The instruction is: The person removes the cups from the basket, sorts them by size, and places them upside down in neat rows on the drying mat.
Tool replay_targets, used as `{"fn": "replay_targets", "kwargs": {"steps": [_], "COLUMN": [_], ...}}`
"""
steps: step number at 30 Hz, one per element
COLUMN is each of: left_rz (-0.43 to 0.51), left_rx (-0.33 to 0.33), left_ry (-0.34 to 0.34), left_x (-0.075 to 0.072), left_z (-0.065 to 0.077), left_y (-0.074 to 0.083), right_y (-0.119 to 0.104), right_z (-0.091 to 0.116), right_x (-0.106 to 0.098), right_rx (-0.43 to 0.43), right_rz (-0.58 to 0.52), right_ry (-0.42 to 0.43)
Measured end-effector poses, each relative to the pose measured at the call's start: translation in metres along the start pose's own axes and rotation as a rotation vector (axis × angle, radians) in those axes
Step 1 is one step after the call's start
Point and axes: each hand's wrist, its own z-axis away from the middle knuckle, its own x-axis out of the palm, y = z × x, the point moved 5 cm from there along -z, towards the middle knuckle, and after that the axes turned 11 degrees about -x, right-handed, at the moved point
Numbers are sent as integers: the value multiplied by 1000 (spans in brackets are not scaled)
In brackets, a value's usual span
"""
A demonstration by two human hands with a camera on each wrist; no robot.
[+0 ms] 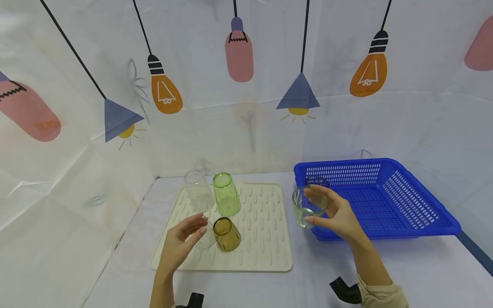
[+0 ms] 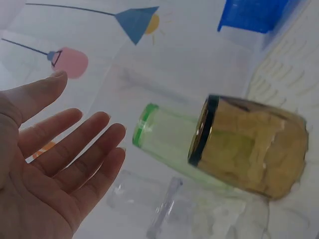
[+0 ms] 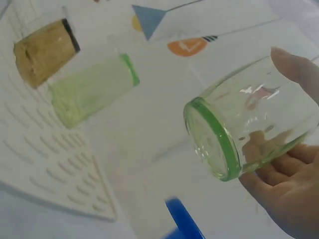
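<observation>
My right hand (image 1: 337, 211) grips a clear tumbler (image 1: 300, 216) with a greenish thick base, held in the air at the left edge of the blue basket (image 1: 423, 201). In the right wrist view the fingers and thumb curve around the glass (image 3: 259, 124). My left hand (image 1: 181, 239) hovers over the drying mat (image 1: 265, 239) with nothing in it, its fingers loosely bent. Beside it stand a small amber glass (image 1: 228, 237) and a clear glass (image 1: 207, 240) partly hidden by the hand. Behind them are a tall green glass (image 1: 227, 196) and a tall clear glass (image 1: 198, 192).
A dark-tinted glass (image 1: 317, 181) sits in the basket's back left corner, partly hidden by my right hand. A white sheet (image 1: 250, 141) printed with lamps hangs behind the table (image 1: 262, 291).
</observation>
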Motion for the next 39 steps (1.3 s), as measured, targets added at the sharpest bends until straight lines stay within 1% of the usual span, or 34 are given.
{"fn": "replay_targets", "kwargs": {"steps": [3,6,8,15,19,23,26,29,32,35,37,39], "left_rz": [44,90,103,144,160,167,171,157,142,141,145,146], "left_rx": [42,85,100,60,66,88,97,79,49,20,10,6], "left_ry": [-57,-106,-136,-217,-256,-292,-324,-352,-364,-370,-386,-404], "left_x": [17,32,41,71,87,102,111,118,121,123,124,125], "left_z": [-4,-8,-10,-16,-21,-24,-27,-29,-30,-32,-32,-33], "left_y": [5,10,12,17,25,36,43,47,48,47,46,46], "right_y": [2,5,6,9,9,9,9,9,10,12,12,14], "right_z": [-2,-3,-4,-6,-7,-9,-9,-9,-8,-6,-4,-2], "right_x": [13,25,31,51,60,67,73,77,79,80,81,82], "right_rx": [-13,-31,-43,-35,-31,-57,-71,-61,-47,-20,6,50], "right_rz": [10,-4,-14,-62,-72,-91,-118,-121,-115,-112,-114,-107], "right_ry": [-24,-37,-40,-51,-62,-78,-83,-75,-62,-65,-88,-120]}}
